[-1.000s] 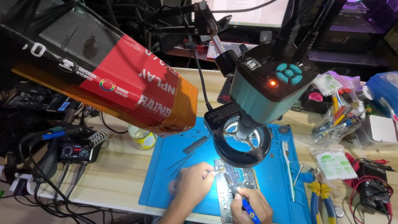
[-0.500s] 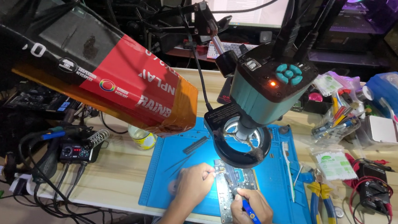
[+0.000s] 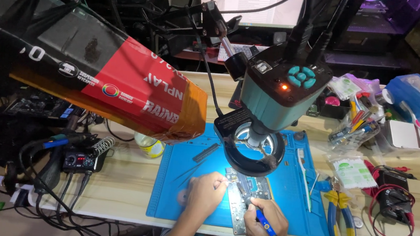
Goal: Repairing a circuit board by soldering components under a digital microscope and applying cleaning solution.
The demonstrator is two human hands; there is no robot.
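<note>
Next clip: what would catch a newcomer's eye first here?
A big box in black, red and orange juts in from the upper left. At centre a teal microscope camera with a lit ring light hangs over the blue mat. Beneath it, the left hand steadies a circuit board while the right hand holds a blue-handled soldering iron to it.
</note>
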